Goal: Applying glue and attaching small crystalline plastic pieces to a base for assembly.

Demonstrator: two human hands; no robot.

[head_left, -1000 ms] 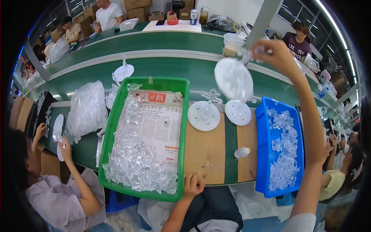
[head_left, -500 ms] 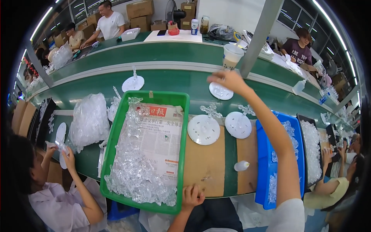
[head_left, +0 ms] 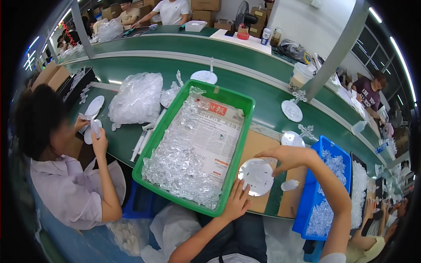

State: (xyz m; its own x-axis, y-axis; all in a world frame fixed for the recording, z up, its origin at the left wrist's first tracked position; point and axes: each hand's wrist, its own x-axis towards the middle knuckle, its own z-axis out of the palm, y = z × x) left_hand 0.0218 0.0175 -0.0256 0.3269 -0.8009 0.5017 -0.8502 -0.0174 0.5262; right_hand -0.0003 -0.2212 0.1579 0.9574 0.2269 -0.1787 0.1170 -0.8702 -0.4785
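One green tray (head_left: pixel 151 153) fills the centre, one blue bin (head_left: pixel 324 144) lies lower right, its lower end hidden by the arm. Both hands grasp one white disc (head_left: pixel 256 176) at lower centre: left hand (head_left: pixel 237 202) beneath, right hand (head_left: pixel 287 157) above. Three more discs (head_left: pixel 292 110) lie upper right; the tray's clear pieces blur together.

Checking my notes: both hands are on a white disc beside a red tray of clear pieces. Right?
Not quite. In the head view the tray is green, not red. The rest holds: the left hand and right hand are on the white disc beside it.
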